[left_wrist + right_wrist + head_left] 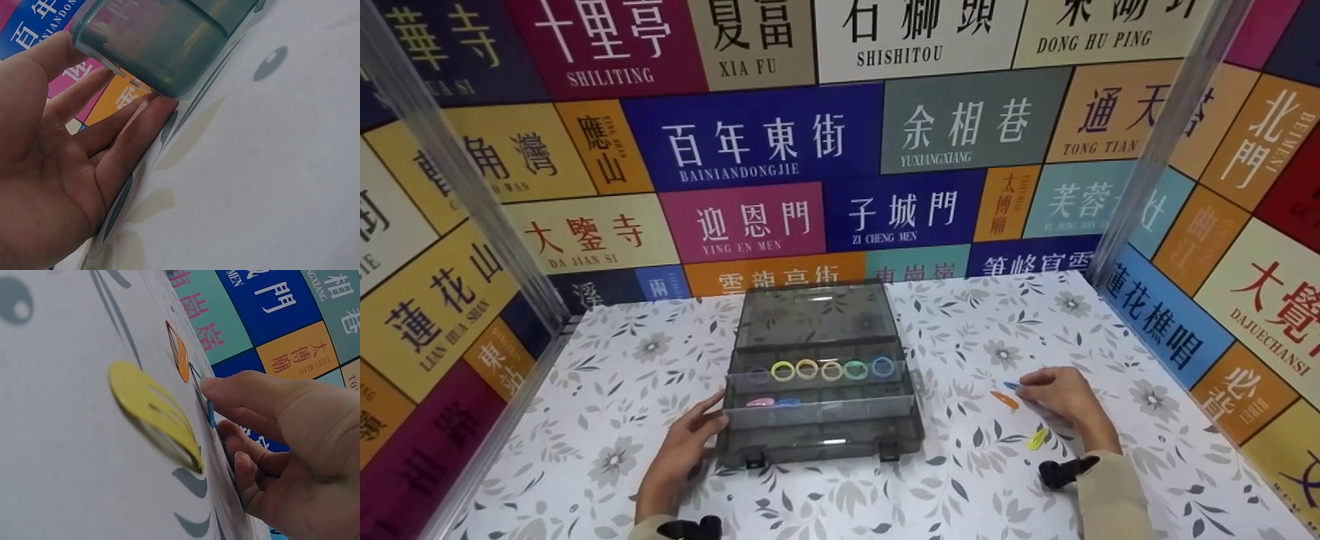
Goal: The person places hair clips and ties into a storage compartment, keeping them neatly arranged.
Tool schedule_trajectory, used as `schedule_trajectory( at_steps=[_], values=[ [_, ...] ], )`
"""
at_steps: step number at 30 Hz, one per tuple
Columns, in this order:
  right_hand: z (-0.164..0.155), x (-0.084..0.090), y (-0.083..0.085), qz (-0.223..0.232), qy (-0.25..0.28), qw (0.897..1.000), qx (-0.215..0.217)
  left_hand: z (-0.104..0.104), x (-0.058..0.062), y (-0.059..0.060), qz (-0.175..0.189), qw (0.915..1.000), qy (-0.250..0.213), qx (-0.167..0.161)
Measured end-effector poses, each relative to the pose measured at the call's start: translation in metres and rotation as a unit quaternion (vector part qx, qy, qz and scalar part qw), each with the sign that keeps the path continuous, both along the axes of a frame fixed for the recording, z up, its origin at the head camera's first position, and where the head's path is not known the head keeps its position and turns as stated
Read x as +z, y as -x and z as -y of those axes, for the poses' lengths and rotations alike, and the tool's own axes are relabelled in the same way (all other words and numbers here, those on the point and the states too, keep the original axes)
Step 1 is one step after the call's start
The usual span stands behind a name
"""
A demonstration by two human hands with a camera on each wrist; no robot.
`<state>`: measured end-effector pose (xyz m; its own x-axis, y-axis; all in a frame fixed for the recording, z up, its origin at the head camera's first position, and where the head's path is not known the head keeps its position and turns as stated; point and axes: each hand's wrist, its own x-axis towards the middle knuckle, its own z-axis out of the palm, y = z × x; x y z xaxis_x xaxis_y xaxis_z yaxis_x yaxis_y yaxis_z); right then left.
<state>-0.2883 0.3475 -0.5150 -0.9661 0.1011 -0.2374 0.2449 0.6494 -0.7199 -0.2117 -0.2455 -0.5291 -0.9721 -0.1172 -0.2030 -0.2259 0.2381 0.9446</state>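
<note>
A smoky clear organizer box (817, 442) stands open on the flowered tablecloth, its lid (817, 315) laid back. One row holds several coloured rings (831, 369), and the row in front of it holds hair clips (772, 402). My left hand (701, 427) rests with straight fingers against the box's front left corner (163, 39). To the right of the box, my right hand (1035, 386) pinches a blue hair clip (201, 400) lying on the cloth. An orange clip (1005, 400) lies just beside it, and a yellow clip (1038, 439) sits nearer to me.
Walls covered with coloured sign panels close in the table at the back (750, 142), left and right. Metal posts (1155, 150) stand at the two back corners. Black wrist mounts (1065, 471) show on my forearms.
</note>
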Motion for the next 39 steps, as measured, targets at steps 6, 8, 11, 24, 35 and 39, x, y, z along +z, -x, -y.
schedule_trajectory(
  at_steps=[6,8,11,24,35,39],
  values=[
    [0.003,0.001,-0.003,-0.036,-0.020,0.999,0.025,-0.001,-0.001,0.001,0.013,0.9999,-0.002,0.010],
    [0.004,0.001,-0.003,-0.046,-0.030,0.998,0.029,-0.001,0.000,0.001,0.017,0.9998,0.001,0.013],
    [0.005,0.002,-0.004,-0.043,-0.039,0.998,0.024,-0.002,0.001,0.000,0.012,0.9998,0.009,0.012],
    [0.005,0.004,-0.002,-0.045,-0.055,0.997,0.024,-0.003,0.002,0.000,-0.006,0.9999,0.006,0.010],
    [0.007,0.014,-0.004,-0.041,0.008,0.999,0.022,-0.002,0.002,-0.001,-0.004,1.0000,0.002,0.006],
    [0.011,0.019,-0.005,-0.056,0.000,0.998,0.035,-0.002,0.003,-0.001,0.007,1.0000,0.003,0.005]
  ],
)
